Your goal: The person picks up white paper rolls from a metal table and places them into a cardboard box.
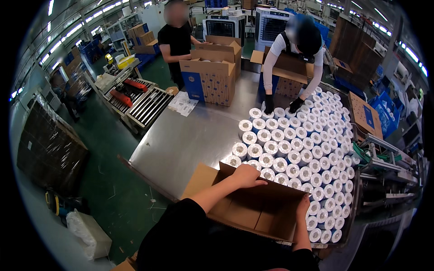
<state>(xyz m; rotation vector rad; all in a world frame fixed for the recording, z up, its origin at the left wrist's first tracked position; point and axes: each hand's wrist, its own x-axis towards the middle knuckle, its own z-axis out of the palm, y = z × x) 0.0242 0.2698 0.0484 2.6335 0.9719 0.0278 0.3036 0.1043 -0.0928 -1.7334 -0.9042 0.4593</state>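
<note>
An open brown cardboard box (266,198) stands at the table's near edge, right in front of me, its bare inside walls showing. My left hand (246,176) is closed over its far edge, the thumb lying along the inside. At the right end, my right hand (303,208) grips the side wall, fingers mostly out of sight behind the cardboard. One flap (199,180) sticks out to the left. Just beyond the box and to its right, many plastic-wrapped white rolls (293,170) stand upright in close rows, touching or nearly so.
Across the metal table (181,140), a co-worker's gloved hands (296,105) reach to the rolls beside another open box (289,86). A second person (174,45) stands by filled-out cartons (210,83) at the far left. A roller conveyor (151,104) adjoins the table; machine rails (384,162) flank the right.
</note>
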